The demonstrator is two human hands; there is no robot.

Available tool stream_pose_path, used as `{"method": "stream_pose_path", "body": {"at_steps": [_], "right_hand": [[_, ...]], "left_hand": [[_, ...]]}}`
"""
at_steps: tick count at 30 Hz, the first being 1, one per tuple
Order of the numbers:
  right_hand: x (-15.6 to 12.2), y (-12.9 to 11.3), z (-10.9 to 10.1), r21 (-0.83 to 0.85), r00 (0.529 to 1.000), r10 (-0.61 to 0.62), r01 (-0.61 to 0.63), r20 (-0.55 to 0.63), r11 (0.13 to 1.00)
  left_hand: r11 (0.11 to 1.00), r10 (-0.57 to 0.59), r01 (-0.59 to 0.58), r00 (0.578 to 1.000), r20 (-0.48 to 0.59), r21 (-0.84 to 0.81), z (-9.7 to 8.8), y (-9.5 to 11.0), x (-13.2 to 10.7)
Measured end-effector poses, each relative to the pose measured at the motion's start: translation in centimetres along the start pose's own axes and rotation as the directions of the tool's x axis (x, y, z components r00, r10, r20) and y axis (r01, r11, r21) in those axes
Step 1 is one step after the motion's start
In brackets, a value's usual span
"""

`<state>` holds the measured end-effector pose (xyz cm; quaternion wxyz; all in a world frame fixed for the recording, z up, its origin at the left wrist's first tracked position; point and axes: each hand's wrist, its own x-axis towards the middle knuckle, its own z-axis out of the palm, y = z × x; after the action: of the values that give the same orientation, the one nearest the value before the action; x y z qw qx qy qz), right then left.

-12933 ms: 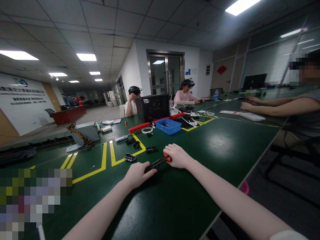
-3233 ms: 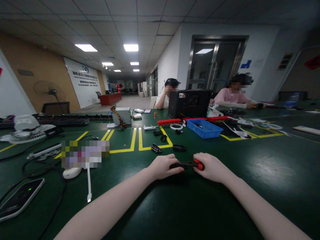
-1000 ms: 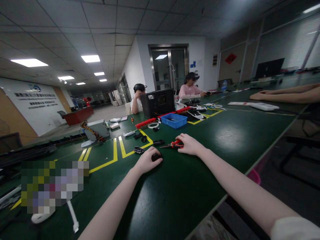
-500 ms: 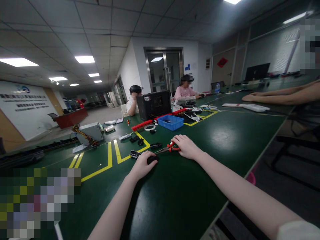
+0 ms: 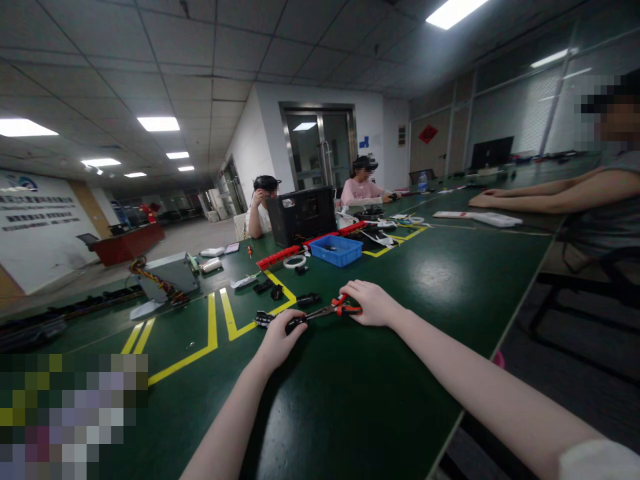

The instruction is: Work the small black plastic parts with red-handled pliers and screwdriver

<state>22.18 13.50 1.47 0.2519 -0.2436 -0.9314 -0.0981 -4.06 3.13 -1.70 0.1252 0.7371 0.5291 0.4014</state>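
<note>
My left hand (image 5: 281, 340) is closed around a small black part (image 5: 296, 323) whose kind I cannot make out, low over the green table. Red-handled needle-nose pliers (image 5: 336, 308) are gripped in my right hand (image 5: 371, 303), their jaws pointing left. The plier tips meet the right end of the black part; whether they bite on it is too small to tell. A black-and-white piece (image 5: 263, 319) lies just beyond my left hand. Another black piece (image 5: 308, 299) rests on the table behind the pliers.
Beyond my hands stands a blue bin (image 5: 336, 251), with a black computer case (image 5: 303, 217) behind it. A white tape roll (image 5: 295, 262) and red strip (image 5: 280, 257) lie nearby. A metal power supply (image 5: 173, 277) sits left. People sit across and at right.
The pliers' tips have come to the black part in my left hand, where before they were apart from it. My left hand has turned, showing more of the part. The view has shifted slightly.
</note>
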Motion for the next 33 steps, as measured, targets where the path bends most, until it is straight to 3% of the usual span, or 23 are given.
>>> {"method": "stream_pose_path", "body": {"at_steps": [11, 33], "right_hand": [[-0.1, -0.3, -0.2, 0.023, 1.0, 0.004, -0.004, -0.009, 1.0], [-0.1, -0.6, -0.2, -0.003, 0.998, 0.03, -0.03, 0.052, 1.0]], "left_hand": [[0.995, 0.069, -0.069, 0.998, -0.001, 0.074, 0.2, 0.3, -0.1], [0.996, 0.014, -0.012, 1.0, -0.023, 0.086, 0.4, 1.3, -0.4]]}}
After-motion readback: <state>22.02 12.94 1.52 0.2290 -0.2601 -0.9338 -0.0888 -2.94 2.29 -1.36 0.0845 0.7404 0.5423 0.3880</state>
